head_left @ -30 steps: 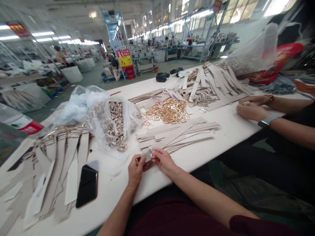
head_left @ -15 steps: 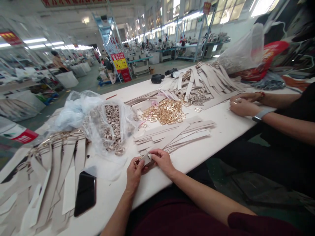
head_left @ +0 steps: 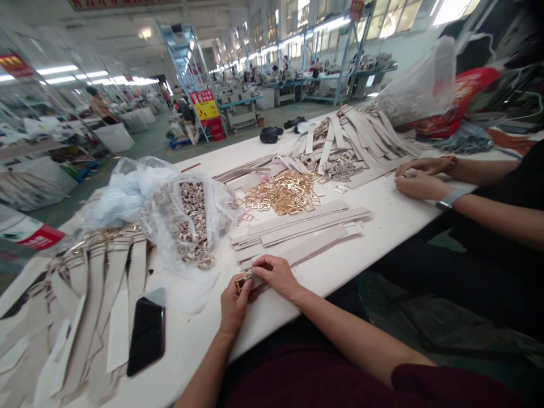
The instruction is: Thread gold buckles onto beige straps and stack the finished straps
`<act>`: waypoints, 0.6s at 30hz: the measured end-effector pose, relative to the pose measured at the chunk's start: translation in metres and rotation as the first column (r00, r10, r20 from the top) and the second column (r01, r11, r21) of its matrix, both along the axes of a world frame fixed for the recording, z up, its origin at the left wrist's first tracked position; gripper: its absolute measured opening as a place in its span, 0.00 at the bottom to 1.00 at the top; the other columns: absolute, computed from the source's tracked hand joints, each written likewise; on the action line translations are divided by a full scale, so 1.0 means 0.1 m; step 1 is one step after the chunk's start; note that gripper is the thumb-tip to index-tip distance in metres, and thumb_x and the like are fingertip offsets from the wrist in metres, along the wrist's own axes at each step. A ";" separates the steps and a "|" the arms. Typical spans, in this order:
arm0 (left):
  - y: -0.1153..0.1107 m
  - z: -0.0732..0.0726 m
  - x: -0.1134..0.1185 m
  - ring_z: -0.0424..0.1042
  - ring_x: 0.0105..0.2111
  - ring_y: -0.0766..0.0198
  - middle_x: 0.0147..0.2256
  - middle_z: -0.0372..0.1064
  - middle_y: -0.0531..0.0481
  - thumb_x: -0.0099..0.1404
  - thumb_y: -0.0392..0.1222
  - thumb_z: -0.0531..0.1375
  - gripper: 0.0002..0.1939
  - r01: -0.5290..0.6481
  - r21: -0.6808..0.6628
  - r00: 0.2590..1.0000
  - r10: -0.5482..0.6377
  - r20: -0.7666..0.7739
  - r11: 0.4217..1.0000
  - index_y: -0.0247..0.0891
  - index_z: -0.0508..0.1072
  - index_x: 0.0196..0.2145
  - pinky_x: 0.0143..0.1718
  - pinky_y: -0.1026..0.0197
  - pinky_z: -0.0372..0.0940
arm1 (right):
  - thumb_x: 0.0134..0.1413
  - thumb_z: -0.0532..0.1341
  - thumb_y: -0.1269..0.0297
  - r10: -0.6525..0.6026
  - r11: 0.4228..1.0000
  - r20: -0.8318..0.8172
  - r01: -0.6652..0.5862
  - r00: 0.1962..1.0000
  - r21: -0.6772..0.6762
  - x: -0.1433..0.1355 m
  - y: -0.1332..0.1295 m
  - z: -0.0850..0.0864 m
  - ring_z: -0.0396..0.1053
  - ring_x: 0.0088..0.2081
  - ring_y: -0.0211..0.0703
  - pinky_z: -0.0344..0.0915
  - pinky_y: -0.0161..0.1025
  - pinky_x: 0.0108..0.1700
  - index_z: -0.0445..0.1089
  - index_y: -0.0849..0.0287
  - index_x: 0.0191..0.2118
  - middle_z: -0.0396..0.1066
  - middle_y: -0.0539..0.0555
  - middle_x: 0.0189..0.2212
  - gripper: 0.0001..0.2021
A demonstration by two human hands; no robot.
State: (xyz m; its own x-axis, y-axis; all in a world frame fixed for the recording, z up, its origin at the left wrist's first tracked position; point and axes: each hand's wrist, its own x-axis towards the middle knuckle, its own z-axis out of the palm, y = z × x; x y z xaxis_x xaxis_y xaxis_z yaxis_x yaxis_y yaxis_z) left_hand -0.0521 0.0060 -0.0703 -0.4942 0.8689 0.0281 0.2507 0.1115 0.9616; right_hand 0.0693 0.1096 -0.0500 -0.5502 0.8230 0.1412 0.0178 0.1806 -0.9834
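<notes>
My left hand (head_left: 236,300) grips a gold buckle (head_left: 241,281) at the end of a grey-beige strap (head_left: 310,242). The fingers of my right hand (head_left: 275,276) pinch the strap beside the buckle, touching my left fingers. From my hands the strap runs to the right across the table. Behind it lie more flat straps (head_left: 306,222), and farther back is a pile of gold buckles (head_left: 293,192). A clear plastic bag of small beige loops (head_left: 193,218) rests open behind my left hand.
Finished-looking straps with buckles (head_left: 102,272) hang over the left of the white table (head_left: 199,334), beside a black phone (head_left: 147,335). At right, a person's hands (head_left: 419,178) work near a large strap pile (head_left: 361,136).
The strap has shifted, and its long part now lies straighter over the table. My right hand has moved slightly left, closer to the buckle. The piece between my hands is lower and more covered.
</notes>
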 end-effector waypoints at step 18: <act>0.08 -0.03 -0.07 0.71 0.22 0.68 0.28 0.71 0.55 0.55 0.52 0.62 0.19 -0.098 0.034 0.936 0.080 0.342 0.995 0.37 0.68 0.39 0.24 0.66 0.68 | 0.53 0.60 0.72 0.011 0.898 0.048 -0.031 0.999 0.439 0.13 -0.09 -0.06 0.69 0.44 0.41 0.67 0.38 0.49 0.74 0.56 0.42 0.71 0.55 0.42 0.11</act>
State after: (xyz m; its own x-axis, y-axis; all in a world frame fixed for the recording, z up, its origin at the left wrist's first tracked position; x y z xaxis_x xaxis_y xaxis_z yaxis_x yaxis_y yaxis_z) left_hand -0.0586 0.0138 -0.0728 -0.5571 0.8226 -0.1134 -0.1005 0.0687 0.9926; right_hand 0.0824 0.1003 -0.0564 -0.5805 0.6708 0.4616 0.0493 0.5948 -0.8024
